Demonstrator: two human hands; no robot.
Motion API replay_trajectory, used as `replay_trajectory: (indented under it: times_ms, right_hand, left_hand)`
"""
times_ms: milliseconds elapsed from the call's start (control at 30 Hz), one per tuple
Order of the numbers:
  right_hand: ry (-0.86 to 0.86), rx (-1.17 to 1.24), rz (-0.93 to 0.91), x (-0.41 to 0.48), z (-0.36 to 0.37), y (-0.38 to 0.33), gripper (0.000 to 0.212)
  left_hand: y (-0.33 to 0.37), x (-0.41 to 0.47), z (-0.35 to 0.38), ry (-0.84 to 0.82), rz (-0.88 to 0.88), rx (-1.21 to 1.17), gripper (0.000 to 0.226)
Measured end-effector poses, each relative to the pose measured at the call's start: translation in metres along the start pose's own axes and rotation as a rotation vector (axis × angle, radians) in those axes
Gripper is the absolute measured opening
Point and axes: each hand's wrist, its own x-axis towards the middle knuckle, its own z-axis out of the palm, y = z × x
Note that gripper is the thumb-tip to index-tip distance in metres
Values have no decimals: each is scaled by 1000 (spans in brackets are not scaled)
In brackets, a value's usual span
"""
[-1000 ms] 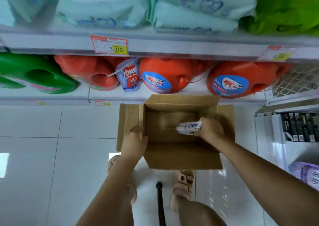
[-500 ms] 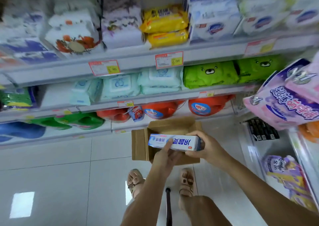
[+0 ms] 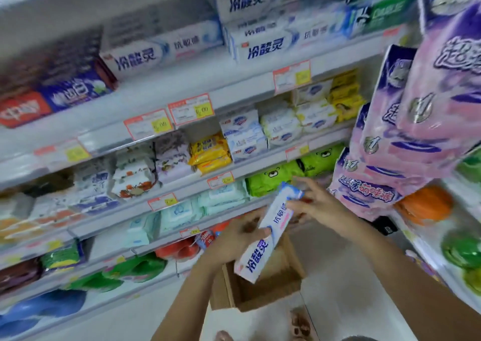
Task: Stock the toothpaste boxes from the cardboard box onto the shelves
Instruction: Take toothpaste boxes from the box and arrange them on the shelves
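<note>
Toothpaste box [image 3: 261, 252] held above the cardboard box [image 3: 270, 287].
My left grip [image 3: 231, 241] and right grip [image 3: 318, 205] clasp it; next, lift to the shelf [image 3: 182, 76].

A toothpaste box [image 3: 268, 234] lies tilted between the two hands: the left hand [image 3: 234, 244] holds its lower end, the right hand [image 3: 317, 205] its upper end. Directly under it an open cardboard box [image 3: 263, 296] stands on the floor [image 3: 338, 275], before the shelves. Behind the cardboard box, detergent bottles [image 3: 179, 251] lie on the lowest shelf. More toothpaste boxes [image 3: 166, 51] lie on the upper shelf [image 3: 234, 80], stacked higher toward the right. Large packs [image 3: 426, 122] are at the right.
</note>
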Motion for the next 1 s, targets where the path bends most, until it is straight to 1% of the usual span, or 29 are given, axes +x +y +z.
replay_trajectory:
  times_ms: [33,67,133,167,200,267,300,367,433,467,500,600,733,767,833,900,933,1000]
  right_hand:
    - [9,1,-17,-4,-6,-16,48]
    - [1,-5,-37,-7,-13,-30,41]
    - [-23,-6,-65,-17,-25,-59,21]
    - [-18,18,-83,-22,-31,-74,17]
    - [-1,52,-109,-26,-38,-88,17]
    - [39,106,-166,-35,-51,-118,29]
    - [46,126,-204,-41,-57,-133,39]
    - [54,144,-294,-56,-66,-160,60]
    - [40,169,-400,-72,-71,-183,83]
    - [32,186,-451,-79,-72,-195,88]
    - [31,209,-497,-85,-74,-206,88]
    - [65,213,-621,-92,-82,-236,86]
    - [173,83,-737,-91,-93,-269,82]
    - [192,50,-752,-91,-96,-277,77]
    - [241,-28,-791,-90,-102,-293,57]
    - [296,-143,-841,-86,-108,-308,43]
    - [305,-215,-851,-83,-111,-313,40]
    - [278,-334,-824,-76,-117,-317,42]
  left_hand:
    - [22,-2,-5,16,35,78,32]
    - [42,-3,-11,38,72,135,28]
    - [77,-8,-19,40,146,225,19]
    - [93,-11,-22,25,160,251,13]
    - [106,-14,-26,8,167,280,14]
    - [126,-21,-35,-27,189,337,32]
    - [135,-25,-39,-30,194,361,40]
    - [154,-33,-46,14,233,372,50]
    - [176,-43,-49,58,304,382,52]
    - [188,-49,-50,81,348,380,50]
    - [200,-56,-51,115,398,377,49]
    - [242,-77,-51,238,543,315,50]
    - [286,-87,-49,407,722,283,41]
    - [295,-88,-50,448,763,273,39]
    - [311,-86,-55,513,836,266,41]
    - [322,-82,-61,539,869,298,42]
    - [324,-79,-64,552,874,343,41]
    - [323,-71,-67,605,883,476,39]
